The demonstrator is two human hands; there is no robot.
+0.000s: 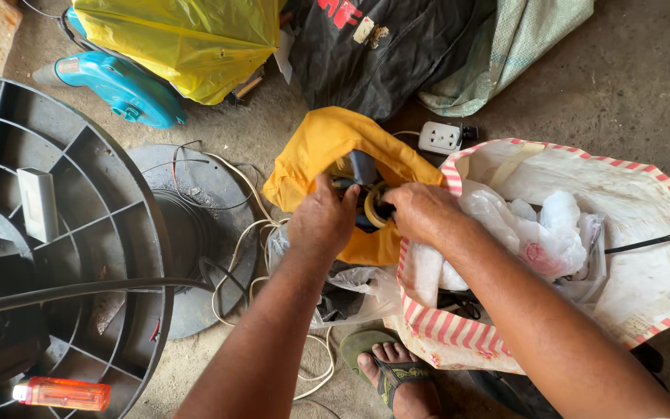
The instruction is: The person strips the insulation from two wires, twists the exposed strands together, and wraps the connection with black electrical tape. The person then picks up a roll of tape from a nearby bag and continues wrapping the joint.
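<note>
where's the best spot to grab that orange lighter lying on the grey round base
Probably the middle of the orange lighter's long body, coming from above. It lies flat on the grey round base with both long sides free, so fingers can pinch across the narrow width; its pale cap end looks a poorer hold.

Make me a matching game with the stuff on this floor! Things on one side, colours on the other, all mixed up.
Things:
1. cloth bag the hands are in
2. lighter
3. blower
4. power strip

Colours:
A. white
B. yellow
C. orange
D. blue

Pairs: 1-B, 2-C, 3-D, 4-A
</note>
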